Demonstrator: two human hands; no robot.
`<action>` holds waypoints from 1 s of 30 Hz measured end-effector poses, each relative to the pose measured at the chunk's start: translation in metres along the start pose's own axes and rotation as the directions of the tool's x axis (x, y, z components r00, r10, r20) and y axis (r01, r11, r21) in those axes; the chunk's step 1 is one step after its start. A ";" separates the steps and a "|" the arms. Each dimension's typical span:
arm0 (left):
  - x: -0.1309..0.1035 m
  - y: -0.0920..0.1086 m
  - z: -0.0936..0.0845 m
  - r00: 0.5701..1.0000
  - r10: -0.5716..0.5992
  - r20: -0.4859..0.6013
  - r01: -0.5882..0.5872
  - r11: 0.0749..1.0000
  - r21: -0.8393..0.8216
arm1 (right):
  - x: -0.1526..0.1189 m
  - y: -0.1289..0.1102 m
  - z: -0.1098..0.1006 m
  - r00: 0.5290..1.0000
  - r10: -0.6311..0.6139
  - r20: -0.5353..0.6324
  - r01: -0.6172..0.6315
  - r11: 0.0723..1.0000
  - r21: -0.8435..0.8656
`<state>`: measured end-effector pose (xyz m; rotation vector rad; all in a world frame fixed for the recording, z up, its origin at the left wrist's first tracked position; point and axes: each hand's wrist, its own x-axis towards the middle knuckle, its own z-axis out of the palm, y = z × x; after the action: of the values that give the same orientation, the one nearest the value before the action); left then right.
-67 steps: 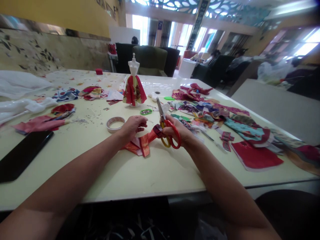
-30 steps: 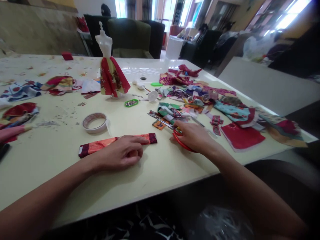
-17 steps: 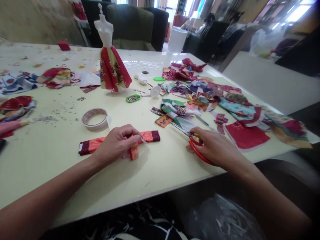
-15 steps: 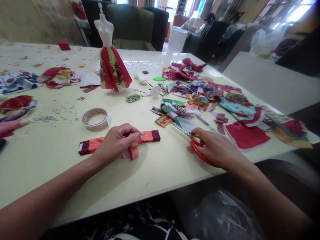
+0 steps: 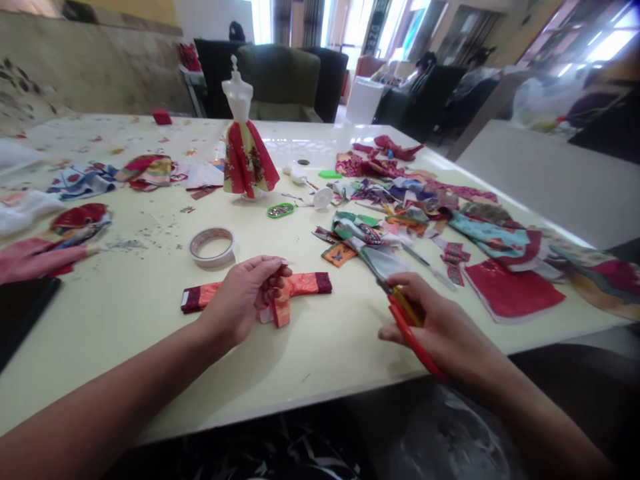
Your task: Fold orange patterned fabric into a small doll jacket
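Note:
My left hand [image 5: 245, 293] is closed in a pinch above a folded orange and maroon fabric piece [image 5: 310, 283] on the table. Whatever sits between its fingertips is too small to make out. A shorter orange strip [image 5: 281, 312] crosses the fabric, partly hidden by this hand. A roll of tape [image 5: 212, 248] lies just beyond the left wrist. On the right, my right hand [image 5: 425, 313] grips scissors [image 5: 407, 327] with red and yellow handles, their dark blades pointing away from me toward the fabric scraps [image 5: 367, 233].
A white dress form [image 5: 238, 99] in a red and green skirt stands farther back, near a green dish of beads [image 5: 281, 211]. Cloth pieces spread along the right side, including a red square [image 5: 513, 287]. More cloth and a dark flat object [image 5: 25, 313] lie left.
My left hand has risen slightly off the orange fabric, and the whitish sliver at its fingertips no longer shows clearly. The scissors have turned in my right hand. The view has shifted.

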<state>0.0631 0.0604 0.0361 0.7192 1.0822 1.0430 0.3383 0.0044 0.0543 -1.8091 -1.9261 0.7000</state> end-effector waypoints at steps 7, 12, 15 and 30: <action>-0.013 0.004 0.010 0.999 0.039 -0.014 -0.042 0.976 -0.215 | -0.002 -0.057 0.041 0.988 -0.129 0.091 0.113 0.980 0.161; -0.015 0.004 0.007 0.993 0.120 0.009 -0.113 0.958 -0.264 | 0.002 -0.077 0.060 0.983 -0.182 0.019 0.176 0.970 0.168; -0.016 0.003 0.006 0.987 0.159 0.027 -0.143 0.942 -0.305 | 0.002 -0.083 0.064 0.979 -0.206 -0.011 0.204 0.957 0.205; -0.019 -0.001 0.009 0.980 0.186 0.068 -0.147 0.915 -0.375 | 0.002 -0.082 0.068 0.968 -0.237 -0.082 0.250 0.937 0.245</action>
<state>0.0701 0.0420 0.0447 0.5578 0.7148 1.2991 0.2324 -0.0021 0.0499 -1.3923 -1.8866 0.7667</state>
